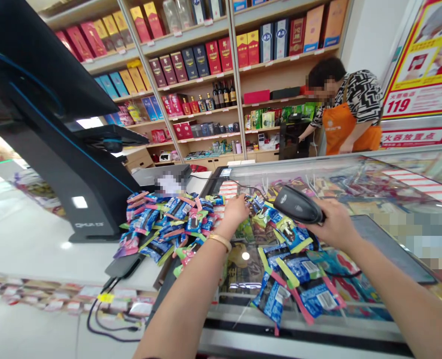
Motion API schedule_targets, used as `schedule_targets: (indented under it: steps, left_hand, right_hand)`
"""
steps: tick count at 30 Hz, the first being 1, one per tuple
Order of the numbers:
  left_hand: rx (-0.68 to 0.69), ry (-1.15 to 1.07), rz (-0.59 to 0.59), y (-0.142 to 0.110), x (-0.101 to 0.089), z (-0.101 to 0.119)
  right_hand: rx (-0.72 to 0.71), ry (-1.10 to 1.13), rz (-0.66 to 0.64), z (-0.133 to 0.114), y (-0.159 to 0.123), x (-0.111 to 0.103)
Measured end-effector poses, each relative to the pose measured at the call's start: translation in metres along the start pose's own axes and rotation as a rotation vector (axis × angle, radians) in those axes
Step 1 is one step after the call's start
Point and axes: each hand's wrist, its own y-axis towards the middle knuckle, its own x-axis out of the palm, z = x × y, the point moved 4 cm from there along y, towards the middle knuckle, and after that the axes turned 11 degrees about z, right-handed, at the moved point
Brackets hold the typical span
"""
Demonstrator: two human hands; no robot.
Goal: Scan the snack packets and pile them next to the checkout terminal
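In my right hand (335,222) is a black handheld barcode scanner (297,204), its head pointing left above the glass counter. Below it lie several small blue snack packets (293,267) with pink and green edges, some with barcodes facing up. My left hand (237,210), with a bangle on the wrist, is closed with its fingertips at a blue snack packet (257,202); the fingers partly hide the grip. Left of that hand is a heaped pile of similar packets (168,219).
A large black checkout monitor stand (89,189) rises on the left, with a dark cabled device (123,267) before it. A flat dark panel (388,244) lies at right. Beyond the glass counter (239,314), a person in an orange apron (342,127) bends beside shelves (206,77) of boxes.
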Motion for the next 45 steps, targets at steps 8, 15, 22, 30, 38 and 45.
schedule_targets:
  steps: [8, 15, 22, 30, 38, 45]
  left_hand:
    - [-0.265, -0.335, 0.099, -0.024, -0.030, -0.026]
    - [-0.456, -0.944, -0.005, -0.048, -0.036, -0.029]
    - [-0.570, -1.640, -0.195, -0.062, -0.021, -0.012]
    - [-0.488, -1.688, -0.255, -0.069, -0.014, 0.002]
    - [-0.445, -1.670, -0.263, -0.070, -0.017, 0.004]
    - [-0.443, -1.676, -0.272, -0.071, -0.018, 0.006]
  right_hand:
    - [-0.015, 0.015, -0.010, -0.004, 0.000, 0.002]
    - [-0.039, 0.053, -0.044, -0.013, 0.003, 0.000]
    - [-0.089, 0.083, -0.122, -0.022, 0.003, -0.002]
    - [-0.136, 0.120, -0.242, -0.029, 0.000, 0.001]
    - [-0.109, 0.143, -0.286, -0.032, 0.003, 0.000]
    - [-0.138, 0.150, -0.242, -0.032, 0.002, -0.001]
